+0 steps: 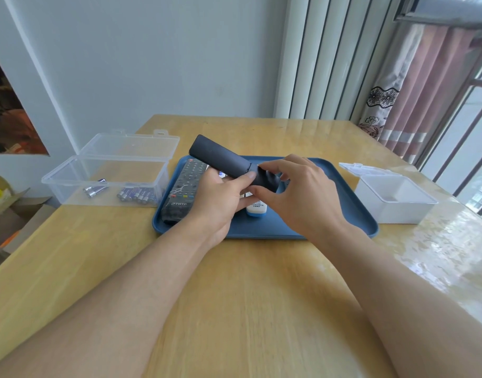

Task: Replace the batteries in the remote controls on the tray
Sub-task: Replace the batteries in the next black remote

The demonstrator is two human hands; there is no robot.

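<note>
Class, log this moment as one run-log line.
left hand: holds dark remote above blue tray | right hand: pinches its battery cover end | batteries: in clear box

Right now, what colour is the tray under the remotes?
Dark blue tray, seen clearly in the head view.

You face pale wall (141,64); wooden table (250,296) below, glossy; curtain (414,105), daylit window (474,126) on your right.
</note>
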